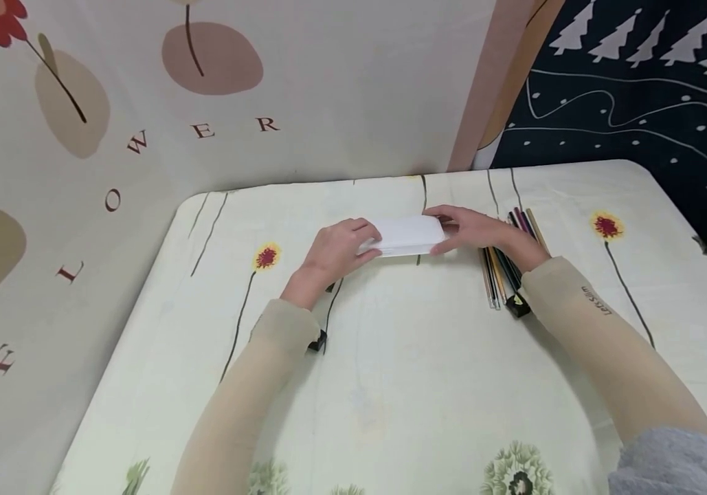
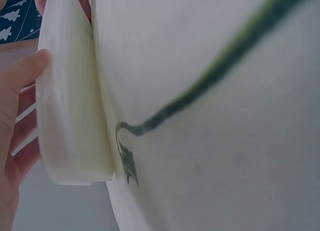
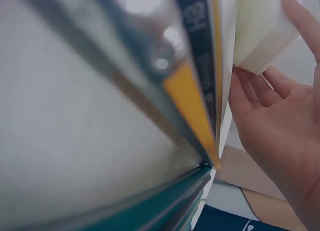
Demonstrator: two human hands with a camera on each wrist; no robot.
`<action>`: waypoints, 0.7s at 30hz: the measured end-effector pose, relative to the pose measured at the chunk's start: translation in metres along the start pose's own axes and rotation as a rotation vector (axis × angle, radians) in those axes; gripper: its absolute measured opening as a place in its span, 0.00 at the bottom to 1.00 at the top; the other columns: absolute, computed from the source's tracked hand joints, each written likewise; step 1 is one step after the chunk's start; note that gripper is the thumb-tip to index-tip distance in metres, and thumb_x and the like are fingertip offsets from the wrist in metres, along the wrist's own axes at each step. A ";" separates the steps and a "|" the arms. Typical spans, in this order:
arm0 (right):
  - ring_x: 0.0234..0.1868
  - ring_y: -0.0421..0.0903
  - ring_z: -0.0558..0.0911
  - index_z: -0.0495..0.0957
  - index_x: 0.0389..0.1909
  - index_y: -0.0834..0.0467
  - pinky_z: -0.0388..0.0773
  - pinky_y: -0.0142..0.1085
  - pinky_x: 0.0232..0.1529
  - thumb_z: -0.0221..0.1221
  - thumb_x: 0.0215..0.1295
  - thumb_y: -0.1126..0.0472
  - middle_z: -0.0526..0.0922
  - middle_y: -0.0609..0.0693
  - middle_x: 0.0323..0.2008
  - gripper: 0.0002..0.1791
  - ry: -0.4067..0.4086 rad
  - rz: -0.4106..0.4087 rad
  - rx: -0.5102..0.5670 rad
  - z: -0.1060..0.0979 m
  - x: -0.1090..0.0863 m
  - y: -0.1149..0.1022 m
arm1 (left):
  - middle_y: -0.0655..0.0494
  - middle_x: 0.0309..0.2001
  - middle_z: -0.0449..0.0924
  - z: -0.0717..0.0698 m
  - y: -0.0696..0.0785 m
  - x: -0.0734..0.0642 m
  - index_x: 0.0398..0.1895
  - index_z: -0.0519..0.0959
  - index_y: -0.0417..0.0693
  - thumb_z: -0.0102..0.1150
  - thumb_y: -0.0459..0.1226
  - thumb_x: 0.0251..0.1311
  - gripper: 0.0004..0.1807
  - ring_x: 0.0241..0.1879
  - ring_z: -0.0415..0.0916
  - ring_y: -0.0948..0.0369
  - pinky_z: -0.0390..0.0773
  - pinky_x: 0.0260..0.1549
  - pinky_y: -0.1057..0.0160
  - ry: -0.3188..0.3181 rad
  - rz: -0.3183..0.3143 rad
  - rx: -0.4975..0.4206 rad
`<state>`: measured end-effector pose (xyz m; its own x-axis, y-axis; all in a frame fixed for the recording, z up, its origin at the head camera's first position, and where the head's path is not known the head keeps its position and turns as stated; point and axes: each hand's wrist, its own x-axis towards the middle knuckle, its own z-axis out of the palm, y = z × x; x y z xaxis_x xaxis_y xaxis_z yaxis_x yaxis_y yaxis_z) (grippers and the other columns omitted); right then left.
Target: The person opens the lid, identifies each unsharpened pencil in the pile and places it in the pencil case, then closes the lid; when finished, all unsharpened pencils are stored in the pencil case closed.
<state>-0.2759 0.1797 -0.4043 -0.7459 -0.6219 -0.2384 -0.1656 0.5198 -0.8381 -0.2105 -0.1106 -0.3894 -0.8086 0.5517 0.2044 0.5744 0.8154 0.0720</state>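
1) Left hand (image 1: pixel 342 249) gripping left end of white box (image 1: pixel 405 236); thumb on near side, fingers over the top and behind
2) Right hand (image 1: pixel 469 229) gripping the other end; thumb at near right corner, fingers round the far right corner, so both hands closed on the same box
3) Box: on the worktop (image 1: pixel 421 385), long side crosswise, rounded corners, base down at the cloth in left wrist view; sits well toward the far edge, strip of cloth between it and that edge
4) Pencils (image 1: pixel 492 278): loose bundle just right of the box, passing under right wrist, ends sticking out on far and near sides; dark, orange and purplish ones; right side is the tight side for moving
5) Beige sleeves (image 1: pixel 229 419) come in from the near side, forearms spread wide; broad stretch of cloth between them, from box toward the viewer, most room there
6) Left of left hand: printed flower (image 1: pixel 266 257), then cloth out to the worktop's slanting left edge, decent room
7) Right of pencils: another printed flower (image 1: pixel 607 225), cloth on to rounded far right corner
8) Past the far edge: pale hanging with lettering (image 1: pixel 353 89), close behind; dark tree-print cloth (image 1: pixel 625 89) beyond right corner
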 end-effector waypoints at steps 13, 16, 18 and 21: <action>0.74 0.62 0.60 0.52 0.75 0.64 0.56 0.56 0.77 0.75 0.52 0.60 0.57 0.63 0.74 0.54 -0.031 -0.012 -0.150 0.012 -0.003 -0.001 | 0.60 0.65 0.71 0.013 -0.006 -0.002 0.55 0.77 0.59 0.67 0.53 0.60 0.22 0.66 0.68 0.57 0.78 0.60 0.54 -0.208 -0.139 -0.207; 0.73 0.63 0.60 0.50 0.75 0.65 0.56 0.58 0.76 0.75 0.52 0.60 0.56 0.65 0.74 0.56 -0.048 -0.018 -0.178 0.012 -0.004 -0.002 | 0.61 0.64 0.70 0.014 -0.004 0.000 0.54 0.76 0.59 0.67 0.53 0.59 0.22 0.64 0.69 0.58 0.81 0.55 0.55 -0.216 -0.128 -0.160; 0.73 0.62 0.61 0.50 0.75 0.65 0.57 0.58 0.75 0.75 0.52 0.60 0.57 0.65 0.73 0.56 -0.044 -0.028 -0.200 0.012 -0.004 -0.002 | 0.61 0.64 0.70 0.012 -0.002 0.002 0.53 0.76 0.59 0.68 0.52 0.59 0.21 0.63 0.69 0.58 0.82 0.53 0.56 -0.221 -0.126 -0.134; 0.71 0.61 0.63 0.50 0.75 0.65 0.60 0.57 0.74 0.75 0.52 0.61 0.60 0.65 0.72 0.56 -0.029 -0.038 -0.223 0.010 -0.003 -0.003 | 0.60 0.61 0.70 0.009 0.003 0.006 0.53 0.76 0.56 0.67 0.51 0.60 0.21 0.60 0.70 0.59 0.83 0.47 0.56 -0.229 -0.101 -0.062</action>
<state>-0.2667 0.1745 -0.4054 -0.7184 -0.6581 -0.2253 -0.3338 0.6103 -0.7184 -0.2149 -0.1026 -0.3969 -0.8658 0.4993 -0.0324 0.4906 0.8598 0.1419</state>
